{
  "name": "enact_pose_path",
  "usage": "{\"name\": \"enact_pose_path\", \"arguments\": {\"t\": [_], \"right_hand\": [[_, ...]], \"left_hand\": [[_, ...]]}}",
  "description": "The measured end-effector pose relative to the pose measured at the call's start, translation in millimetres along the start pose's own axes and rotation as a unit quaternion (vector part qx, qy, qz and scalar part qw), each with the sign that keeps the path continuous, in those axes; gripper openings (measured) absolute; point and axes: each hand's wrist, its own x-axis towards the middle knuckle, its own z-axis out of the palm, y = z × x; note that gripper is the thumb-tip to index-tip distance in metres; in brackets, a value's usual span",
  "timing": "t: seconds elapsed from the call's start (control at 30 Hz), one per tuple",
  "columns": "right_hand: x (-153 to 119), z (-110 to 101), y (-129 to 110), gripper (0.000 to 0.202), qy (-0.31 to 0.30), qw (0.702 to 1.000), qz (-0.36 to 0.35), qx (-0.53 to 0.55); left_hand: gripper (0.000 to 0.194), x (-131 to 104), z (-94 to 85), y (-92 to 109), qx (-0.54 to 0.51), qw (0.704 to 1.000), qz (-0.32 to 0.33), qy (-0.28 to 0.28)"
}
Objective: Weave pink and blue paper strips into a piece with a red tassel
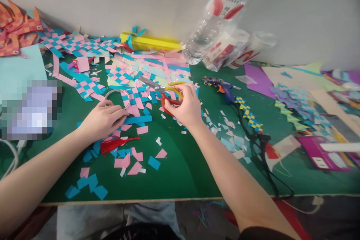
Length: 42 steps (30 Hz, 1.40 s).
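Observation:
My left hand (102, 118) is low over the paper scraps, fingers bent and close together around the near edge of a thin, pale ring (129, 99) that looks like a roll of tape. Its near side is hidden behind my fingers. In my right hand (189, 105) is a pair of scissors (153, 83) with yellow and red handles, blades pointing left and slightly apart. Beneath them lie woven blue-and-pink paper strips (116, 77). A red tassel (116, 144) lies just in front of my left hand, among blue and pink cuttings (154, 162).
A phone (33, 108) with a cable lies at the left, below orange woven pieces (17, 30). A yellow folded bar (152, 42), a large plastic bottle (222, 11) and wrapped cups (227, 48) stand along the wall. A blue glue gun (225, 92) trails its black cord rightward.

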Motion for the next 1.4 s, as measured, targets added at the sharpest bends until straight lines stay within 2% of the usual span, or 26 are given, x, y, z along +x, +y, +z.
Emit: {"name": "enact_pose_path", "arguments": {"t": [0.23, 0.57, 0.8, 1.1, 1.4], "right_hand": [[-0.9, 2.2, 0.9, 0.037, -0.005, 0.999, 0.003, 0.048], [-0.7, 7.0, 8.9, 0.045, -0.021, 0.992, 0.044, 0.119], [-2.5, 11.7, 5.8, 0.051, 0.014, 0.998, 0.019, 0.064], [-3.6, 8.7, -2.5, 0.06, -0.006, 0.998, -0.065, 0.027], [-4.0, 9.2, -0.9, 0.057, -0.021, 0.998, -0.055, 0.028]], "left_hand": [[0.02, -0.2, 1.3, -0.1, -0.011, 1.0, -0.008, -0.006], [0.02, -1.7, 2.3, -1.5, -0.017, 1.0, -0.01, 0.0], [0.023, 0.0, 0.5, 0.1, -0.028, 0.999, -0.026, -0.01], [0.025, 0.8, -0.4, 0.8, -0.017, 0.999, -0.029, -0.012], [0.025, 0.5, -0.7, 0.2, -0.009, 0.999, -0.03, -0.019]]}}
